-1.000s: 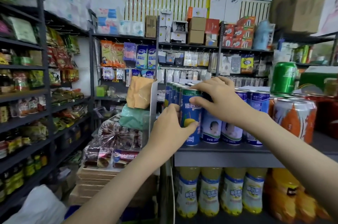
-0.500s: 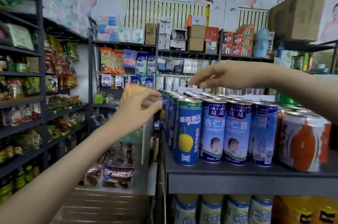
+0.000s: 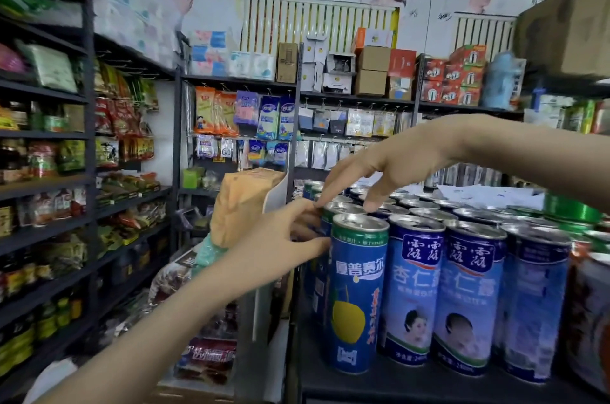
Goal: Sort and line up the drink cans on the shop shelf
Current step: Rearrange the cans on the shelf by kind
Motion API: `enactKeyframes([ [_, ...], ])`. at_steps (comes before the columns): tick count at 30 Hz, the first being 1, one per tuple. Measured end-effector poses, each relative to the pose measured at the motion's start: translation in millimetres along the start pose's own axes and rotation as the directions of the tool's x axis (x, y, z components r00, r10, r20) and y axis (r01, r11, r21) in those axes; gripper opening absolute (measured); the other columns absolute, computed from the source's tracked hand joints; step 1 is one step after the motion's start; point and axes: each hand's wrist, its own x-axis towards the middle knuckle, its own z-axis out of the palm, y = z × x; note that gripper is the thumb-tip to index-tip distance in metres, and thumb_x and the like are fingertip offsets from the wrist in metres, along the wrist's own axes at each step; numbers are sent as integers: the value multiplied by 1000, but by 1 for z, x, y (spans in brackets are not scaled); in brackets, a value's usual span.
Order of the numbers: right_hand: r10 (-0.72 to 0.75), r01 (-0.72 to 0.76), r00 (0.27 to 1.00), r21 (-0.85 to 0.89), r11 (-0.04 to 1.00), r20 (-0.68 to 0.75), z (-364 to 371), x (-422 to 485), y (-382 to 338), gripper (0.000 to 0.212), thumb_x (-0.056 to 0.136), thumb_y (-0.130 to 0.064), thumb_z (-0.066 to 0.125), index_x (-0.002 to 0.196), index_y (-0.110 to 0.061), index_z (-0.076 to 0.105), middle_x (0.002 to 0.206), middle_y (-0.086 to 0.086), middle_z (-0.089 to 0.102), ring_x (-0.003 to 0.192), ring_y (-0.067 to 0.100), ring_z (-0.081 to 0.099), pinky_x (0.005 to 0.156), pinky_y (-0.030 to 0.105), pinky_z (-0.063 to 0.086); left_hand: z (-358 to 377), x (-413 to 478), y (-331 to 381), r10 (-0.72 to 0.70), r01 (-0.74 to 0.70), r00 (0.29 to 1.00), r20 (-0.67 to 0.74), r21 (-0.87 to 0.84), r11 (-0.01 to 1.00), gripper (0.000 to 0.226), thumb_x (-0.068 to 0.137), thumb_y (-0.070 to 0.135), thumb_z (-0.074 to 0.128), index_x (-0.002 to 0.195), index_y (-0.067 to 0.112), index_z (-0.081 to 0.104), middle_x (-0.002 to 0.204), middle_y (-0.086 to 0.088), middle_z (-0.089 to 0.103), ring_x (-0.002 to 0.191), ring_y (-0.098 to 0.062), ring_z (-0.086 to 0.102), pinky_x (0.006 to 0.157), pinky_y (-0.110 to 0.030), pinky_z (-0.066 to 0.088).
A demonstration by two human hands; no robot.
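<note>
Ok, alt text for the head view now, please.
Two bare hands work a shelf of upright drink cans: the left hand touches the side of the second can behind a front lemon can, while the right hand reaches over with index finger and thumb on the can tops. Rows of blue-and-white cans stand alongside.

Light: bright, even, soft shadows | Edges: wide-angle bend — right side blurred, perhaps motion

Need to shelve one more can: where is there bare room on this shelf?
Only the dark shelf strip in front of the front row, from the lemon can rightwards past the light blue cans, is bare. Behind it cans stand packed rim to rim, and the left hand and right hand crowd the left column.
</note>
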Motion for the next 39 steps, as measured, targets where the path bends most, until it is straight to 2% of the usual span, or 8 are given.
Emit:
enactKeyframes([
  [4,-33,32,999,-77,997,-15,0,6,5,54,91,-11,59,136,-36,44,146,-17,29,130,-4,24,101,16,18,-4,3,0,-32,35,998,51,-54,998,28,81,19,69,103,31,58,105,11,67,93,-2,64,88,-25,51],
  [11,-72,42,992,-266,963,-102,4,15,13,43,94,-34,52,136,-29,47,144,-14,29,129,-1,20,105,22,17,-12,7,1,-134,144,988,71,-156,977,23,84,7,65,105,15,60,105,-6,67,97,-17,65,79,-22,55],
  [18,-115,112,992,-55,992,-55,1,11,26,46,95,-25,53,136,-41,42,139,-26,27,125,-12,20,100,9,20,-10,9,7,-224,217,975,5,-282,935,12,90,15,57,99,14,64,103,-6,69,96,-14,67,73,-25,57],
  [27,-151,143,984,-87,986,-97,-2,19,36,46,92,-31,56,137,-33,47,149,-21,25,131,-7,21,104,18,18,-12,16,12,-286,271,958,-2,-312,911,14,89,10,58,101,8,66,102,-11,70,91,-16,69,69,-20,55],
  [30,-129,129,981,-12,992,-147,-10,21,43,48,97,-23,50,141,-38,37,140,-25,34,129,-5,30,104,16,26,-11,21,14,-300,260,950,-83,-320,911,17,88,10,60,105,10,63,107,-10,67,96,-17,67,78,-25,57],
  [34,-60,55,995,-57,997,-75,-11,36,53,50,96,-17,53,139,-40,40,147,-19,32,136,4,26,112,30,23,4,24,15,-367,293,913,-179,-338,894,9,95,25,52,99,26,60,108,5,65,103,-11,60,95,-32,48],
  [36,-53,51,998,-56,997,-40,-10,42,54,53,94,-16,56,139,-40,40,149,-18,30,138,4,23,112,30,22,12,23,16,-434,339,893,-120,-455,823,17,97,34,44,93,29,60,99,10,68,101,-8,61,96,-32,47],
  [39,-76,72,996,-92,993,-44,-9,47,54,58,91,-15,61,140,-38,39,149,-15,31,137,7,24,109,27,22,17,23,11,-488,399,873,3,-580,710,42,96,49,36,111,20,63,110,2,70,108,-14,61,100,-35,45],
])
